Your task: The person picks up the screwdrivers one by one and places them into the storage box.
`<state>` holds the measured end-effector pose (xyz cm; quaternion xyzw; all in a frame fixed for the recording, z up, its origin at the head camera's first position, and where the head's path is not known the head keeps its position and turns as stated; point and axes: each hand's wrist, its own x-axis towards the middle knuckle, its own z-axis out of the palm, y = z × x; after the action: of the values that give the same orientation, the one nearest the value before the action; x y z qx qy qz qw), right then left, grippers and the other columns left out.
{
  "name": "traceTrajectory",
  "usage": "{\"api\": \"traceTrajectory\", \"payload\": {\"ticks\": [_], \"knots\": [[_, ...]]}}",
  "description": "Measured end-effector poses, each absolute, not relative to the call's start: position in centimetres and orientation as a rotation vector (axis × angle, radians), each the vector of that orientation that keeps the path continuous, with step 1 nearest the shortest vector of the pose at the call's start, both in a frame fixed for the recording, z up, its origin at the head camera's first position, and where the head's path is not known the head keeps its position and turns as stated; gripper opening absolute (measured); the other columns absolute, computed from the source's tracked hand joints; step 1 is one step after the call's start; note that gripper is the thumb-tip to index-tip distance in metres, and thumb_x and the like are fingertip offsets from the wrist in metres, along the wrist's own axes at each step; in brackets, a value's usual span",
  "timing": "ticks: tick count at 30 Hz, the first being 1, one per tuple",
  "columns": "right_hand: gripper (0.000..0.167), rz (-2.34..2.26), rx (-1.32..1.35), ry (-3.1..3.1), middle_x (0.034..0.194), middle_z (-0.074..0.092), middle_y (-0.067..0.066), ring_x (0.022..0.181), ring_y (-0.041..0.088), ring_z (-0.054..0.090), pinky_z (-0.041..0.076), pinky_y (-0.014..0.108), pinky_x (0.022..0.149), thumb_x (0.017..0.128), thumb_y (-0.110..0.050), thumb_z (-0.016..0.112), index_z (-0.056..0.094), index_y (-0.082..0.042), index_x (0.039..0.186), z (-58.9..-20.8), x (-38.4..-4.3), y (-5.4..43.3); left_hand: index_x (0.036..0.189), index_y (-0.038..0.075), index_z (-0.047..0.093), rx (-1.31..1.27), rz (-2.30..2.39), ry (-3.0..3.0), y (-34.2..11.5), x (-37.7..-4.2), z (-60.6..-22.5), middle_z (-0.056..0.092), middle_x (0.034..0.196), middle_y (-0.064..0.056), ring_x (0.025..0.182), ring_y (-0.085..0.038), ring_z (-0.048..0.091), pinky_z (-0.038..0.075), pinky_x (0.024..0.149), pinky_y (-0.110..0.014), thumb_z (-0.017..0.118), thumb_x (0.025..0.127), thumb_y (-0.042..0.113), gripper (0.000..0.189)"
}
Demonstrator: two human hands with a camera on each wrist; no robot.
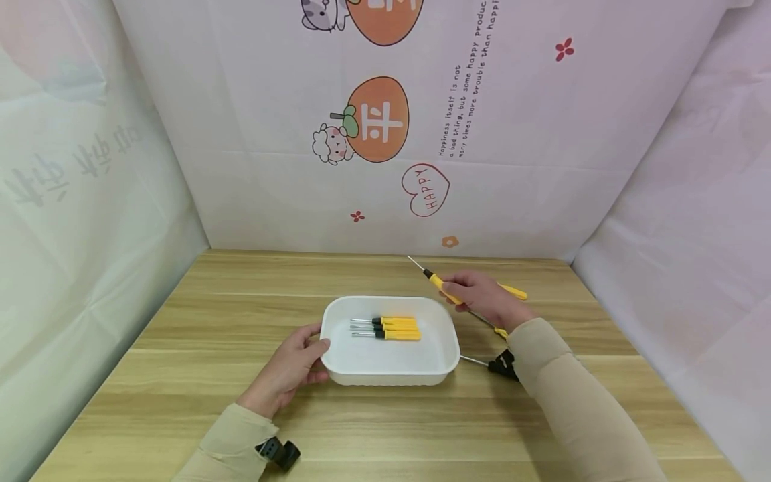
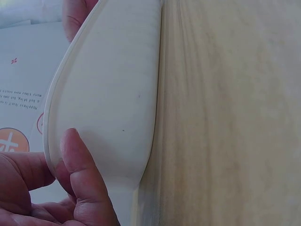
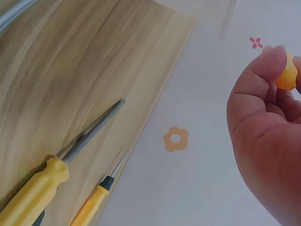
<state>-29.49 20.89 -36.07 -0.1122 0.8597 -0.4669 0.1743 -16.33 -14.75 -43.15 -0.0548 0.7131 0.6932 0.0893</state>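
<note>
My left hand (image 1: 295, 365) grips the left end of a white plastic tray (image 1: 361, 358), thumb over the rim and fingers against the outside wall. In the left wrist view, the tray wall (image 2: 108, 84) stands close along the wooden tabletop. Several small screwdrivers (image 1: 400, 328) with yellow handles and black collars lie side by side in the tray, tips to the left. Above the tray's far right corner, my right hand (image 1: 484, 298) holds another yellow-handled screwdriver (image 1: 438, 281), its tip pointing up and left. Its handle end (image 3: 286, 77) shows between the fingers in the right wrist view.
Right of the tray, a black-collared yellow screwdriver (image 3: 91, 202) and a larger yellow screwdriver (image 3: 35, 197) lie on the table. A metal shaft (image 1: 474, 361) with a black part behind it lies nearer me, partly hidden by the right sleeve. Printed cloth walls (image 1: 271, 201) enclose the table.
</note>
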Motion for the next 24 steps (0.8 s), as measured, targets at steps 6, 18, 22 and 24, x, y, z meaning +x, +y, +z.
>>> {"api": "traceTrajectory", "payload": {"ticks": [6, 18, 22, 24], "knots": [[0.038, -1.33, -0.326, 2.401, 0.13, 0.062, 0.021, 0.116, 0.034, 0.058, 0.052, 0.049, 0.104, 0.11, -0.029, 0.056, 0.063, -0.005, 0.137, -36.2, -29.3, 20.3, 0.158, 0.005, 0.039, -0.174, 2.062, 2.119, -14.8, -16.4, -43.3, 0.052, 0.111, -0.016, 0.079, -0.017, 0.062, 0.058, 0.064, -0.024, 0.055, 0.108, 0.016, 0.054], [0.039, -1.242, -0.404, 2.413, 0.132, 0.064, 0.02, 0.113, 0.033, 0.059, 0.057, 0.036, 0.093, 0.109, -0.031, 0.058, 0.064, -0.007, 0.138, -36.5, -29.0, 19.5, 0.159, 0.005, 0.038, -0.161, 2.055, 2.127, -14.9, -16.3, -43.3, 0.053, 0.112, -0.017, 0.079, -0.018, 0.062, 0.058, 0.065, -0.027, 0.056, 0.108, 0.018, 0.055], [0.034, -1.209, -0.441, 2.419, 0.127, 0.066, 0.018, 0.111, 0.031, 0.061, 0.058, 0.037, 0.093, 0.108, -0.029, 0.058, 0.066, -0.007, 0.132, -36.5, -28.8, 19.1, 0.159, 0.005, 0.038, -0.165, 2.052, 2.134, -14.9, -16.4, -43.4, 0.053, 0.111, -0.016, 0.079, -0.018, 0.062, 0.059, 0.065, -0.027, 0.056, 0.108, 0.018, 0.055], [0.031, -1.201, -0.465, 2.412, 0.126, 0.066, 0.019, 0.11, 0.032, 0.061, 0.058, 0.037, 0.092, 0.108, -0.028, 0.058, 0.067, -0.007, 0.13, -36.5, -28.7, 18.9, 0.159, 0.004, 0.038, -0.16, 2.051, 2.137, -14.9, -16.4, -43.4, 0.052, 0.11, -0.016, 0.079, -0.018, 0.061, 0.059, 0.065, -0.027, 0.056, 0.108, 0.018, 0.056]]}}
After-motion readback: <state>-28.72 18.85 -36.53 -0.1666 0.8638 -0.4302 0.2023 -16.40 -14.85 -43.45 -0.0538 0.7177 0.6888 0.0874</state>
